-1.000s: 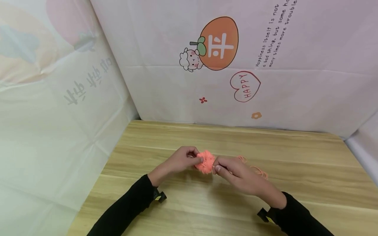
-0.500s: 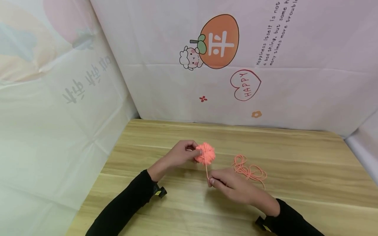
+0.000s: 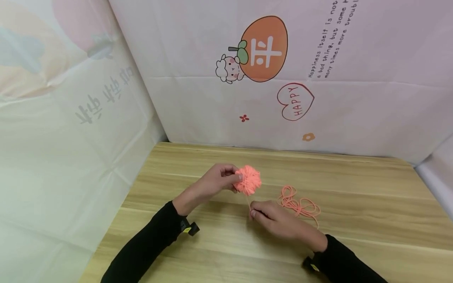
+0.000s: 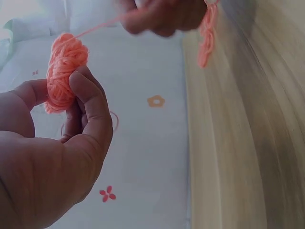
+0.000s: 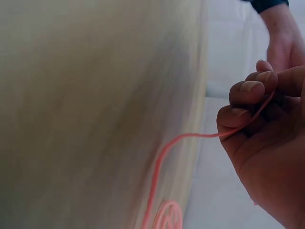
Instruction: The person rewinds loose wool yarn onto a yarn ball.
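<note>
A coral-pink ball of yarn [image 3: 249, 181] is held up over the table by my left hand [image 3: 216, 182]. In the left wrist view, the thumb and fingers pinch the yarn ball [image 4: 64, 71] from both sides. A single strand [image 3: 248, 201] runs from the ball down to my right hand [image 3: 277, 220], which pinches it. The right wrist view shows the strand [image 5: 190, 135] passing through the curled fingers [image 5: 247, 93] and trailing toward the table. Loose loops of the same yarn [image 3: 299, 204] lie on the table beyond the right hand.
The wood-grain table [image 3: 354, 196] meets a pale printed cloth [image 3: 198, 110] standing at its back. Another printed cloth [image 3: 88, 165] hangs along the left side.
The right hand has dropped from beside the yarn ball to below it, drawing the strand out. The left hand has risen slightly with the ball, and the loose loops have come into fuller view.
</note>
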Available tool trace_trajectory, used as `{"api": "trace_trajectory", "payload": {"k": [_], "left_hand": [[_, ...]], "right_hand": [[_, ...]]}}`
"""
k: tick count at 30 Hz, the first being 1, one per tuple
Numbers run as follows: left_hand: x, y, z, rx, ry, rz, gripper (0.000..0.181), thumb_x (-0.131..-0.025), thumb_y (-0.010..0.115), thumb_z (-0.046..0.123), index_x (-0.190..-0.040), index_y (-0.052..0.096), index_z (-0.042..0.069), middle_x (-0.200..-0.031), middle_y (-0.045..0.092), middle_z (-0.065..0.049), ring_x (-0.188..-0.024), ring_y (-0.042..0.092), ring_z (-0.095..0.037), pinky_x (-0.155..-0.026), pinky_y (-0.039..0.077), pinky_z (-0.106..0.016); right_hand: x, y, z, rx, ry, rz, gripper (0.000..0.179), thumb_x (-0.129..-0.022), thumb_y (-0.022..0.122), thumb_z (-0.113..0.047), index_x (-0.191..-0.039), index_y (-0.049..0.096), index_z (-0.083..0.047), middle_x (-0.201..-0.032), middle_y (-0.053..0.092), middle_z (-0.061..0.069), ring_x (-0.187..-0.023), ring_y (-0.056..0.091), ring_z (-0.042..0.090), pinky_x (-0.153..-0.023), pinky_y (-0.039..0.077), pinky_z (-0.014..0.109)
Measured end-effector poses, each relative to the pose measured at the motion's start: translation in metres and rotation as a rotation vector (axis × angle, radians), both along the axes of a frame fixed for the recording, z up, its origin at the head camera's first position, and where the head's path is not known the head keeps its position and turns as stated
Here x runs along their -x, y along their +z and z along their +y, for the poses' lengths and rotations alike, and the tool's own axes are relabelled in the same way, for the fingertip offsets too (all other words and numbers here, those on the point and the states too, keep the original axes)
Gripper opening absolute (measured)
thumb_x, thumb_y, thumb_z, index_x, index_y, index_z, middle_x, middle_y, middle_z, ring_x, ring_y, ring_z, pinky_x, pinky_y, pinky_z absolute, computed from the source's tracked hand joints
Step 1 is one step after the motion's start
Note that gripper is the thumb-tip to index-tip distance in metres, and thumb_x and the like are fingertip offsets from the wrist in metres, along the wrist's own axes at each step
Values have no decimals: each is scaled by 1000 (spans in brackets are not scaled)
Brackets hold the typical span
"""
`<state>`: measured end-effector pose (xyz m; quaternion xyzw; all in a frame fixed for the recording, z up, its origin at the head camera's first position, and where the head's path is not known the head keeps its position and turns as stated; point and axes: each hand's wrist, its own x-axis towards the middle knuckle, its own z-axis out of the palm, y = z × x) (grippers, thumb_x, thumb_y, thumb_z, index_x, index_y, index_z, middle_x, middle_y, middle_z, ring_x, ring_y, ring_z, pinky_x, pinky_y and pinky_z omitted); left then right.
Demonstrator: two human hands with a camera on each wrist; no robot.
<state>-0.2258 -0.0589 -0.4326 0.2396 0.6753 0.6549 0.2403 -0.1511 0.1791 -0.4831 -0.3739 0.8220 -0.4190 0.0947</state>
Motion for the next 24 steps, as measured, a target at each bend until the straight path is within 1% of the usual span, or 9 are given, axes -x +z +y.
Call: {"api": "trace_trajectory", "payload": {"k": [3, 5, 7, 10, 13, 16, 19, 22, 24], "left_hand": [[-10, 10, 1, 10, -33, 7, 23, -96, 63, 22, -101, 63, 0, -90, 63, -14, -80, 64, -27, -76, 56, -44], [-17, 16, 2, 26, -54, 16, 22, -96, 63, 21, -103, 63, 0, -92, 63, -15, -81, 64, -28, -73, 57, -40], [-22, 20, 3, 40, -75, 34, 20, -96, 63, 19, -104, 64, 1, -94, 64, -15, -79, 64, -27, -71, 57, -38], [-29, 22, 4, 55, -102, 70, 16, -95, 64, 19, -102, 65, 4, -93, 64, -14, -76, 64, -26, -69, 57, -37], [-35, 21, 5, 60, -133, 109, 13, -94, 65, 18, -100, 65, 6, -92, 64, -11, -74, 63, -23, -67, 57, -36], [-42, 19, 7, 65, -160, 131, 13, -93, 67, 18, -99, 66, 7, -92, 64, -10, -73, 63, -23, -66, 57, -35], [-49, 14, 8, 71, -178, 135, 12, -93, 67, 19, -100, 66, 8, -93, 64, -9, -73, 65, -24, -65, 58, -34], [-54, 8, 10, 82, -188, 119, 12, -92, 68, 18, -100, 66, 9, -94, 64, -8, -74, 66, -26, -65, 58, -37], [-56, 2, 11, 88, -191, 108, 12, -92, 68, 17, -100, 66, 9, -95, 63, -7, -74, 67, -25, -66, 58, -43]], "right_hand": [[9, -3, 3, -29, -37, -16, 31, -108, 38, -27, -97, 64, -15, -68, 49, -7, -55, 39, 5, -51, 38, 21], [14, -5, 5, -34, -51, -33, 28, -108, 36, -30, -107, 61, -16, -72, 48, -7, -59, 42, 7, -55, 40, 25], [19, -5, 7, -31, -61, -16, 23, -108, 36, -31, -109, 57, -21, -74, 47, -7, -61, 43, 7, -57, 41, 27], [26, -6, 9, 16, -38, 37, 17, -108, 36, -26, -112, 53, -27, -83, 50, -7, -72, 49, 9, -65, 45, 31], [32, -5, 11, 56, -15, 66, 16, -106, 42, -21, -105, 57, -28, -84, 54, -8, -73, 51, 9, -64, 46, 31], [36, 1, 14, 67, -35, -3, 13, -105, 46, -26, -101, 59, -26, -79, 55, -7, -67, 49, 9, -58, 45, 29], [42, 9, 16, 54, -90, -37, 17, -106, 42, -28, -98, 57, -23, -72, 51, -5, -59, 45, 9, -53, 41, 26], [46, 17, 19, 30, -136, 7, 24, -108, 35, -27, -95, 54, -20, -67, 45, -3, -55, 39, 11, -52, 38, 26], [48, 23, 20, 25, -145, 36, 24, -109, 34, -26, -95, 53, -19, -66, 42, -2, -54, 37, 11, -52, 37, 26]]}}
